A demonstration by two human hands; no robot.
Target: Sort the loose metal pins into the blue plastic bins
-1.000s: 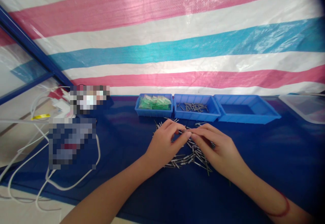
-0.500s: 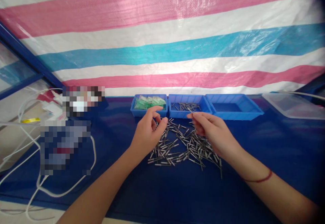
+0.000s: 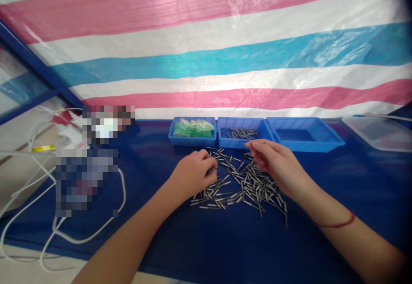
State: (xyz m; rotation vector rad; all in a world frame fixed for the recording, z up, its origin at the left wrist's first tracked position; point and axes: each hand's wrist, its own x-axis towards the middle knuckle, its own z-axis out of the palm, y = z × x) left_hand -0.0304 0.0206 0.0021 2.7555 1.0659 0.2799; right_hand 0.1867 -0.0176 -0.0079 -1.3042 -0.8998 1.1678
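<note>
**Both hands at the pin pile**

A loose pile of small metal pins (image 3: 240, 185) lay spread on the dark blue surface (image 3: 225, 241), in front of a row of three blue trays. The left hand (image 3: 192, 173) rested on the pile's 9 o'clock edge, its fingers curled in toward the palm over a few pins; whether any pin was actually pinched could not be told. The right hand (image 3: 277, 164) hovered over the pile's 1 o'clock side, fingers loosely bent and pointing toward 10 o'clock, the fingertips close together near the front wall of the middle tray. Whether they gripped a pin could not be made out. A thin red cord (image 3: 337, 224) circled the right wrist.

At 12 o'clock from the pile stood the trays, touching side by side: the left tray (image 3: 192, 140) held green pieces, the middle tray (image 3: 241, 142) held more metal pins, and the right tray (image 3: 305, 143) showed only its blue floor. A clear plastic lid or bin (image 3: 380, 136) sat at 2 o'clock, well apart from the hands. White cables (image 3: 80, 237) looped at 9 o'clock. A striped pink, white and blue sheet (image 3: 206, 61) hung behind the surface.
</note>
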